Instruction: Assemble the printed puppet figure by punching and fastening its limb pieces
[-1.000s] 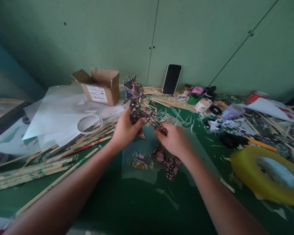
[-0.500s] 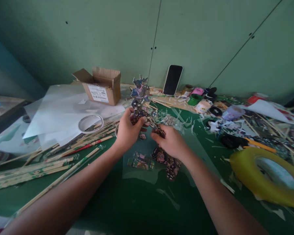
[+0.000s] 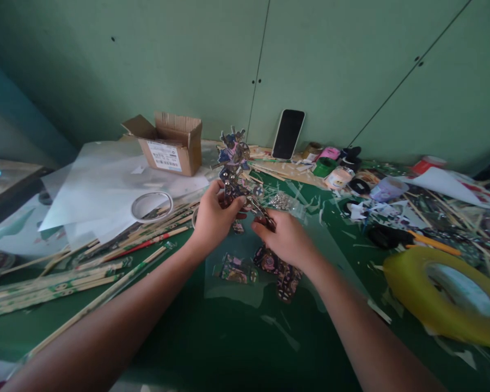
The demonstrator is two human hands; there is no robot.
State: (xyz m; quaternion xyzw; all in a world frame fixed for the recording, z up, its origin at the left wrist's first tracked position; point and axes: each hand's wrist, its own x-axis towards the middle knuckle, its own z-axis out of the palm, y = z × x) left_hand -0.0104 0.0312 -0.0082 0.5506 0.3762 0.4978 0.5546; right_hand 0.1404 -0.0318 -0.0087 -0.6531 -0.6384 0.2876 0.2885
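Note:
Above the middle of the table, my left hand is closed, thumb and fingers pinching a dark, patterned cut-out figure with a spiky blue and purple top and small shiny round fasteners. My right hand is closed round a slim dark piece with a shiny edge. Its tip reaches the figure's lower side; whether the two are joined I cannot tell. Beneath my right hand lie more dark patterned cut-out pieces. A small clear-wrapped patterned piece rests to their left.
Bamboo sticks and a white tape ring lie at left. Behind them stands an open cardboard box. A phone leans on the green wall. To the right are a large yellow tape roll, scraps and small tape rolls.
Hardly anything differs. The figure's top has tilted slightly to the left, while both hands keep their hold in almost the same place.

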